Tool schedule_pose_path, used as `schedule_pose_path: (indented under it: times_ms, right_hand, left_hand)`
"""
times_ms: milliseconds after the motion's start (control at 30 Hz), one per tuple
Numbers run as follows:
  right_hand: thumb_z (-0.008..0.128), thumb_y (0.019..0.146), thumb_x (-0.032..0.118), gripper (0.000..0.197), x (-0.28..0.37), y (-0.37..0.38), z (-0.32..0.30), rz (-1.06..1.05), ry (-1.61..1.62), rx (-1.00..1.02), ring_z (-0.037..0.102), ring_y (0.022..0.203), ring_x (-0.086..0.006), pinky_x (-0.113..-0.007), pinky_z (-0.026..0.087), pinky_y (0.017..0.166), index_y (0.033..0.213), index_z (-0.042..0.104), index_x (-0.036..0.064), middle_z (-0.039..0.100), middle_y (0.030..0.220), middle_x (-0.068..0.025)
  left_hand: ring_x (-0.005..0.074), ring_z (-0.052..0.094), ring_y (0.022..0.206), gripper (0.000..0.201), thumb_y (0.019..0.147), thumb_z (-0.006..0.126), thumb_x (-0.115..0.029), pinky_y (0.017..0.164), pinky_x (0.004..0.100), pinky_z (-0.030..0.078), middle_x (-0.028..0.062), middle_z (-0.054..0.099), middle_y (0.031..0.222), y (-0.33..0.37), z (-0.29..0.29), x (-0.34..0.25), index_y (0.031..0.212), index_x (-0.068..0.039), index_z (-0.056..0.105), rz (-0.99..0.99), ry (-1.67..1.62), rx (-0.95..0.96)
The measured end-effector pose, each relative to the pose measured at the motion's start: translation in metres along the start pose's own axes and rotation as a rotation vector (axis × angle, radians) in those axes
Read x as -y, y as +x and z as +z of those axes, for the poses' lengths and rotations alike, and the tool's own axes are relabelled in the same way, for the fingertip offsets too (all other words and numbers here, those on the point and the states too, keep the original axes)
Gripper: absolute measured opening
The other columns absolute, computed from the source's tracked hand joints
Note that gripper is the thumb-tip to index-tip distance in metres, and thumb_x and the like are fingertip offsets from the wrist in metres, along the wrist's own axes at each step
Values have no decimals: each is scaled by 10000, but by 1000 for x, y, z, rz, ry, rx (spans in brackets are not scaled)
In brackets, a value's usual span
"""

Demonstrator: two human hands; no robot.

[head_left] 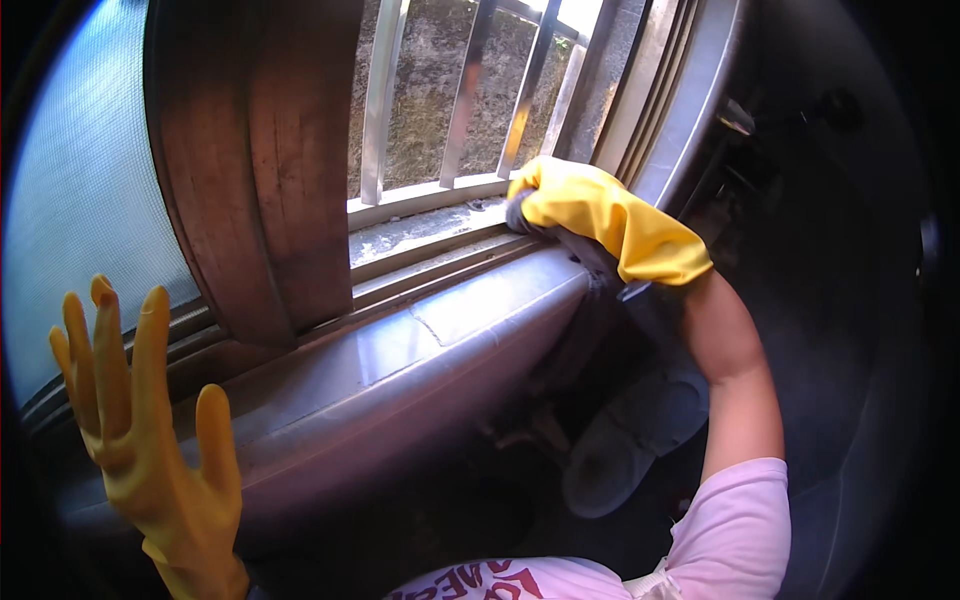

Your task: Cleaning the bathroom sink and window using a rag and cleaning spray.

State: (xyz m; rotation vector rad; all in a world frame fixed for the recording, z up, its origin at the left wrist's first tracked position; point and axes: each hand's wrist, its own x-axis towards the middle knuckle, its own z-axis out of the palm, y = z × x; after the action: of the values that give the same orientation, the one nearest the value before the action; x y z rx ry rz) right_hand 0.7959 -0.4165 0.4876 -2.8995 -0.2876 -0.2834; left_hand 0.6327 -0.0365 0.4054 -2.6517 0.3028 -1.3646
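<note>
My right hand, in a yellow rubber glove, is closed on a dark grey cloth at the right end of the window track. The cloth's loose part hangs down over the sill's corner. On the left, my left hand, in a matching yellow glove, is raised with its fingers spread and nothing in it. It stands in front of the frosted window pane and the near left part of the sill.
A tiled sill runs below the brown window frame. Metal bars stand outside the opening before a rough wall. Low down is a pale toilet, in shadow. Dark items stand along the right wall.
</note>
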Motion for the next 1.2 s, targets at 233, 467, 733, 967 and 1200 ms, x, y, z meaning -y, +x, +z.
schedule_pose_path:
  times_ms: [233,467,733,967,1200]
  right_hand:
    - [421,827,-120,393,-49,23,-4,-204,1102,-185,702,796,-165,-237,576,760,1131,660,-49,728,957,-108]
    - [536,919,-62,270,-92,31,-26,-445,747,-934,674,853,-127,-248,545,824,1156,647,1,719,1010,-55]
    - [617,913,233,522,-110,-23,0,-180,-188,-284,471,1333,-322,-396,361,1139,1391,486,70,510,1414,-171]
    - [629,930,286,415,-62,-63,30,175,2,-325,522,1297,-328,-395,398,1098,1318,559,159,563,1366,-169]
    - [671,837,27,311,-71,-29,15,-19,430,-324,603,876,-161,-309,505,800,1133,601,91,623,1003,-71]
  left_hand:
    - [400,366,1438,506,894,657,-113,1196,598,222,181,486,1488,-5,-8,2,1386,-39,560,-23,13,-49]
    - [377,370,1441,513,875,673,-75,1200,590,228,167,497,1482,-6,-3,1,1379,-61,576,-21,-9,-110]
    - [390,392,1426,506,853,685,-27,1187,577,266,178,529,1449,-7,-3,-2,1351,-48,598,-32,-18,-160]
    - [403,411,1410,502,843,680,5,1184,568,276,190,535,1438,-8,-1,0,1337,-37,606,8,-32,-237]
    - [401,416,1408,517,827,678,25,1188,560,275,191,537,1435,-11,0,1,1335,-35,604,-14,-55,-270]
